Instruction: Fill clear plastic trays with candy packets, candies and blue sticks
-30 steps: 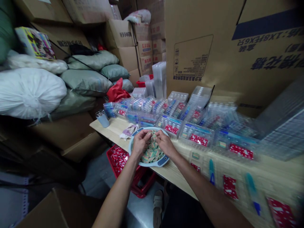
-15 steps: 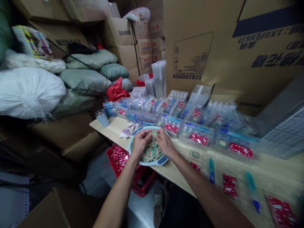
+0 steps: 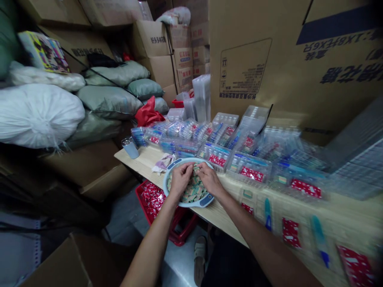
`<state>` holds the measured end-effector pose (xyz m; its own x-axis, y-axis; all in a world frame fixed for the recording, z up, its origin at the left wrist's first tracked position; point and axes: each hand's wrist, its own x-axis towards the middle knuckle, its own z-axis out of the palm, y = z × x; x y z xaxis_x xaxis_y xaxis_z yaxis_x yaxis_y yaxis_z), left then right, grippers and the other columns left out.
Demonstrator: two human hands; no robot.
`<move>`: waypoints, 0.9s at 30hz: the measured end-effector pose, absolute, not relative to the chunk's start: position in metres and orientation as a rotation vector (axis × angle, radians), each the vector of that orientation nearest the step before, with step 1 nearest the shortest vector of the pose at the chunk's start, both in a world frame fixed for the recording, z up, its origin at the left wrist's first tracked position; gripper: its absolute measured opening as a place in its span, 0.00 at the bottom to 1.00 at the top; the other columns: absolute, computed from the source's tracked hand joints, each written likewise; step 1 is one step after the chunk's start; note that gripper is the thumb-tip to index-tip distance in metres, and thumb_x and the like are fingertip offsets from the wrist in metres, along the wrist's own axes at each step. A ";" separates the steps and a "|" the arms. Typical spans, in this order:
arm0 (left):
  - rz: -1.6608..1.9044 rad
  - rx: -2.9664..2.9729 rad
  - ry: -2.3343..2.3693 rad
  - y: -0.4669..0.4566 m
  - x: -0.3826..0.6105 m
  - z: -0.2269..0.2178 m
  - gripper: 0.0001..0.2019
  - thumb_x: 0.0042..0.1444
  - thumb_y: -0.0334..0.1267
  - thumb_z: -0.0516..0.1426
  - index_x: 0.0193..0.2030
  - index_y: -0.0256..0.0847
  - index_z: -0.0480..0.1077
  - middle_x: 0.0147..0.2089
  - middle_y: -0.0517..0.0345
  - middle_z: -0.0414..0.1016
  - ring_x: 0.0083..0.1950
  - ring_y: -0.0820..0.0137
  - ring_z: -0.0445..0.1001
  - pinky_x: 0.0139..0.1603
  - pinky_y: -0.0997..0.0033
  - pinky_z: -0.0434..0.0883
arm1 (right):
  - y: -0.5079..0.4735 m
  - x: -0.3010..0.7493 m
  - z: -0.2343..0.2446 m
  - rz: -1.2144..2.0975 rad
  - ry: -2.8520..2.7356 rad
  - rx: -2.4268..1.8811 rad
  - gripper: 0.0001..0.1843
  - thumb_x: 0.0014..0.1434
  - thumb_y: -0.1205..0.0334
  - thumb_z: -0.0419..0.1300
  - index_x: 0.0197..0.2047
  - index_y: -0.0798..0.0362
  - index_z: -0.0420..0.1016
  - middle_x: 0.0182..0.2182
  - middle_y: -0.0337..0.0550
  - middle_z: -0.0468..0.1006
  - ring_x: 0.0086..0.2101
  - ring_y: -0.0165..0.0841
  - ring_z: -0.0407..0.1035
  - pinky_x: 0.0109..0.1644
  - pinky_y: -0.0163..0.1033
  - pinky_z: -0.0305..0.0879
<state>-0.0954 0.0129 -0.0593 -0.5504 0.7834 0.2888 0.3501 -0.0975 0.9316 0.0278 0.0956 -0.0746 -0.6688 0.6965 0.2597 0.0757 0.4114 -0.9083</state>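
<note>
Left hand (image 3: 180, 179) and right hand (image 3: 210, 179) are pinching small packets (image 3: 193, 190) together over a blue-rimmed tray (image 3: 191, 204) near the worktop edge (image 3: 215, 217); a careless knock could tip it off.

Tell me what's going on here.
A person is seated at a wooden table with both hands over a round blue-rimmed basin full of small green-and-tan packets. The left hand and right hand meet above the pile, their fingers pinching at the packets. Clear plastic trays holding red and blue items line the table beside the basin, and a red crate of red packets sits below the table's edge.
</note>
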 end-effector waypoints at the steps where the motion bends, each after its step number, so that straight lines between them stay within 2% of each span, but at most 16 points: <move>1: 1.646 1.284 1.802 0.013 -0.094 -0.059 0.15 0.58 0.44 0.61 0.46 0.40 0.82 0.42 0.53 0.84 0.41 0.64 0.78 0.45 0.66 0.73 | 0.095 0.027 -0.075 1.247 -2.027 -0.663 0.04 0.62 0.59 0.51 0.40 0.48 0.64 0.28 0.37 0.71 0.32 0.37 0.67 0.36 0.38 0.59; 5: 1.657 1.235 1.772 0.013 -0.092 -0.058 0.15 0.54 0.45 0.64 0.44 0.40 0.82 0.42 0.52 0.84 0.41 0.64 0.78 0.46 0.66 0.72 | 0.094 0.025 -0.078 1.169 -1.987 -0.697 0.07 0.62 0.61 0.51 0.43 0.48 0.64 0.32 0.39 0.74 0.35 0.38 0.70 0.40 0.40 0.61; 9: 1.730 0.923 1.629 0.013 -0.096 -0.058 0.17 0.47 0.45 0.68 0.41 0.37 0.81 0.33 0.56 0.80 0.29 0.72 0.72 0.34 0.72 0.70 | 0.095 0.023 -0.079 1.159 -1.985 -0.714 0.04 0.60 0.62 0.54 0.40 0.48 0.66 0.32 0.39 0.76 0.35 0.37 0.71 0.40 0.39 0.62; 12: 1.799 0.825 1.603 0.012 -0.097 -0.058 0.19 0.44 0.44 0.70 0.41 0.37 0.79 0.27 0.61 0.75 0.24 0.76 0.67 0.28 0.75 0.66 | 0.097 0.022 -0.080 1.206 -1.978 -0.688 0.02 0.60 0.62 0.55 0.38 0.48 0.66 0.29 0.37 0.76 0.32 0.36 0.71 0.39 0.38 0.62; 20: 1.689 0.967 1.565 0.015 -0.094 -0.056 0.20 0.47 0.46 0.69 0.45 0.38 0.80 0.34 0.58 0.79 0.28 0.75 0.70 0.32 0.74 0.69 | 0.101 0.021 -0.085 1.256 -1.928 -0.684 0.03 0.60 0.60 0.54 0.38 0.48 0.65 0.25 0.35 0.73 0.29 0.35 0.70 0.35 0.37 0.62; 25: 1.833 0.859 1.615 0.015 -0.099 -0.058 0.19 0.48 0.45 0.68 0.45 0.37 0.77 0.24 0.65 0.72 0.23 0.76 0.67 0.27 0.76 0.66 | 0.098 0.024 -0.080 1.325 -1.862 -0.642 0.04 0.60 0.61 0.53 0.39 0.49 0.66 0.26 0.35 0.75 0.28 0.34 0.70 0.34 0.37 0.63; 27: 1.847 0.856 1.647 0.015 -0.100 -0.059 0.19 0.49 0.45 0.67 0.45 0.38 0.76 0.24 0.64 0.72 0.23 0.76 0.67 0.26 0.76 0.65 | 0.097 0.025 -0.078 1.392 -1.862 -0.594 0.04 0.60 0.61 0.54 0.39 0.49 0.65 0.24 0.34 0.74 0.27 0.33 0.70 0.34 0.36 0.63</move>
<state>-0.0995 0.0151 -0.0588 -0.6667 0.7362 0.1165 0.0315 -0.1283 0.9912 0.0246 0.0970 -0.0783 -0.6309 0.7255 0.2751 -0.0586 0.3090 -0.9493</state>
